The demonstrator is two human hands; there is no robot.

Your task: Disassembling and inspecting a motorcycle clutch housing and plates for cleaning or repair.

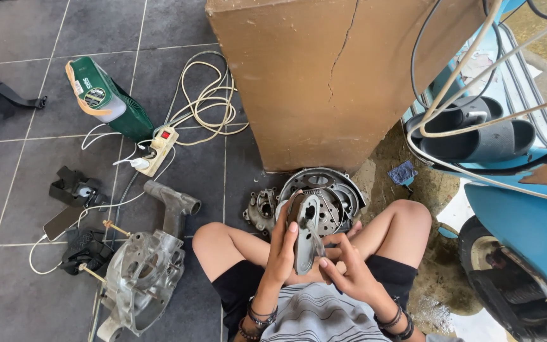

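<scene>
Both hands grip 1 metal plate point(307, 231) over the lap, its long axis upright: left hand point(281, 253) fingers clamped on its left edge, right hand point(346, 269) pinching the lower end. Beyond lies the engine cover point(330, 190); left, a casing point(144, 278).

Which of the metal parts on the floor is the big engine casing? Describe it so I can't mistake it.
Start at the tall brown block and go down-left across the grey tiled floor, past the white power strip. The engine casing lies beside the seated person's left knee. It alone is a bare silver hollow shell, with a grey tube rising from its top, and no hand touches it.
</scene>
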